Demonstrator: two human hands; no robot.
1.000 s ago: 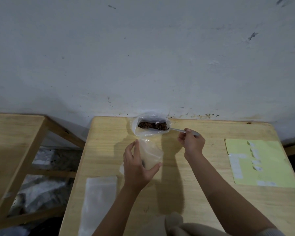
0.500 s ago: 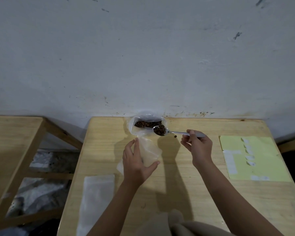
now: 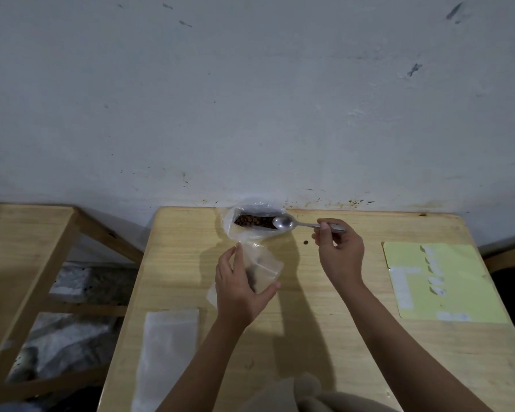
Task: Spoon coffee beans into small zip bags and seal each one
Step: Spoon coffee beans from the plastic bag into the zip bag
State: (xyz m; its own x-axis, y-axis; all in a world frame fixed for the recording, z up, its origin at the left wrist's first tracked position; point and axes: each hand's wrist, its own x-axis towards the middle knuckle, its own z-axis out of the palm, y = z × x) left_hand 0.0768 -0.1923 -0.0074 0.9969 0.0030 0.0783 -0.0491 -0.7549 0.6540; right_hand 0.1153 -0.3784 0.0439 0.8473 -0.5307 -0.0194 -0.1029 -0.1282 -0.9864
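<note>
Pale wooden table [image 3: 324, 337] stands against a scuffed grey-white wall [image 3: 250, 99], with a second wooden frame [image 3: 27, 248] to its left. At the far edge sits a crinkled clear plastic bag of dark coffee beans [image 3: 254, 222], its mouth open. The right hand [image 3: 338, 248] pinches the handle of a shiny metal spoon [image 3: 283, 223] — its bowl looks empty and hangs at the big bag's right rim. One stray bean [image 3: 305, 242] lies on the wood just below the handle. The left hand [image 3: 238, 288], fingers and thumb curled, grips a small clear zip bag [image 3: 260, 267] upright near the table's middle; a dark patch shows inside it. A flat stack of clear zip bags [image 3: 168, 352] lies near the left corner. Well to the right rests a pale yellow sheet [image 3: 458, 298] carrying white stickers — no writing is legible.
</note>
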